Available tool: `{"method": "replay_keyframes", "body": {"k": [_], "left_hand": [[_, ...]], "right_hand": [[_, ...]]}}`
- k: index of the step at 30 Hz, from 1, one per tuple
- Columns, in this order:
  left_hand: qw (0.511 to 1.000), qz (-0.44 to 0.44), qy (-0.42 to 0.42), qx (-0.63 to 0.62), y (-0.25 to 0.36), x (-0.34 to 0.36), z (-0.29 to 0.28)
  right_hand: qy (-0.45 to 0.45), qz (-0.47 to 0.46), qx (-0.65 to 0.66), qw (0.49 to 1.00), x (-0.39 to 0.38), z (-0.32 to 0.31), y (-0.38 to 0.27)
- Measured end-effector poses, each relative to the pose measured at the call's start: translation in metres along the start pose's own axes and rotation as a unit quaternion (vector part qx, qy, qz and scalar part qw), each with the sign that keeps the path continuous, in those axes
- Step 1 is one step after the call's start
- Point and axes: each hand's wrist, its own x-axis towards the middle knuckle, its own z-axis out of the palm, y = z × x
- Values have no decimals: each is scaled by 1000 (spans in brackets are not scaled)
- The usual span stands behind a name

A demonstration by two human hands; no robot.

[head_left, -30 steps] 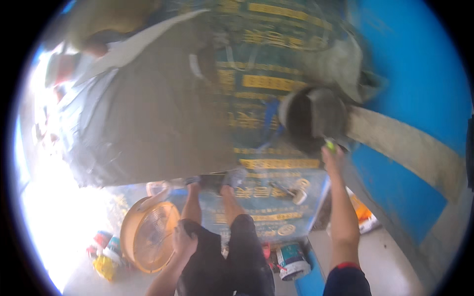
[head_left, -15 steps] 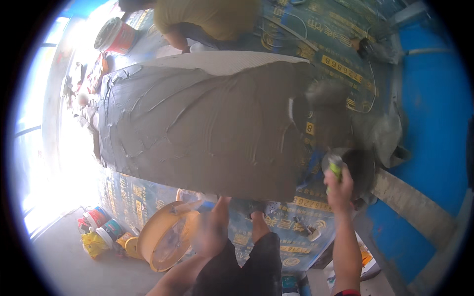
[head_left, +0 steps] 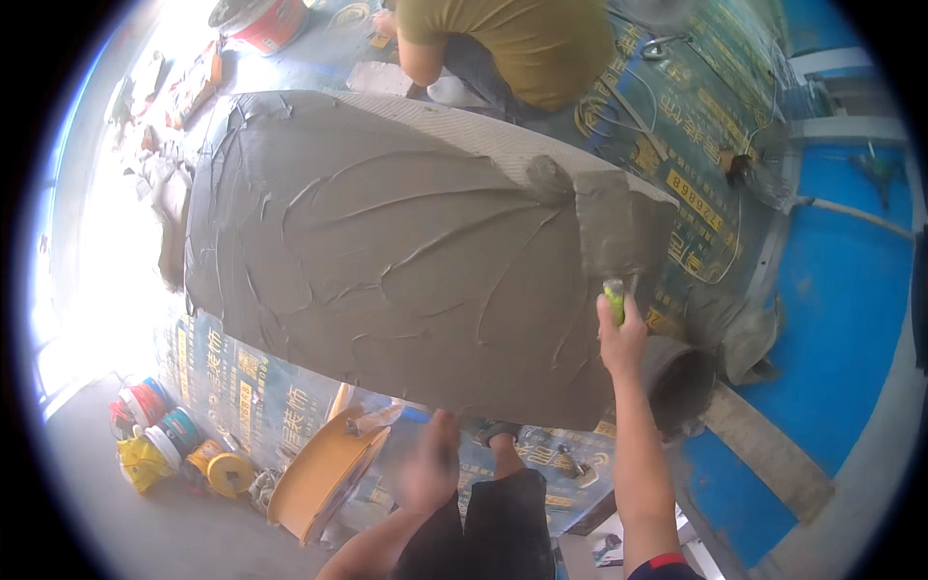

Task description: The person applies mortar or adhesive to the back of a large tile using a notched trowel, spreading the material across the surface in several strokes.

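My right hand (head_left: 623,340) is wrapped round the green handle of a trowel (head_left: 614,302). The trowel's wide, mortar-smeared blade lies against the right part of a large tile. Grey mortar (head_left: 387,280) covers most of this tile, with curved ridges across it. A pale ribbed strip of the tile's back (head_left: 425,121) shows bare along the far edge, with a lump of mortar (head_left: 549,180) beside the blade. By the tile's near edge is my left hand (head_left: 425,469), smeared by motion; its fingers cannot be made out clearly.
A co-worker (head_left: 512,43) crouches beyond the tile. A mortar-coated bucket (head_left: 681,382) lies right of my right hand, near a board (head_left: 768,449). A yellow ring-shaped spool (head_left: 329,474) and several small tubs (head_left: 179,430) stand at the lower left. A red-and-white bucket (head_left: 259,24) is at the back left.
My right hand has brought the trowel from over the bucket leftward and away from me onto the tile's mortar. A lump of mortar now shows there. The view has turned somewhat.
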Motion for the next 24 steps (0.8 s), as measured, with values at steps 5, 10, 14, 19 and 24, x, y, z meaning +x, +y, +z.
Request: {"method": "replay_keyframes", "body": {"k": [5, 10, 14, 19, 24], "left_hand": [[995, -47, -16, -91, -14, 1, 14], [994, -53, -1, -92, -15, 5, 8], [994, -65, -38, -81, -17, 12, -4], [985, -97, -120, -78, -7, 14, -11], [977, -129, -170, 8, -41, -5, 20]], "right_hand": [[-117, 165, 309, 929, 27, 72, -23], [-171, 188, 363, 897, 17, 199, -86], [-212, 173, 359, 893, 8, 278, -167], [-252, 42, 152, 955, -12, 349, -203], [-262, -67, -121, 955, -28, 330, -209]]}}
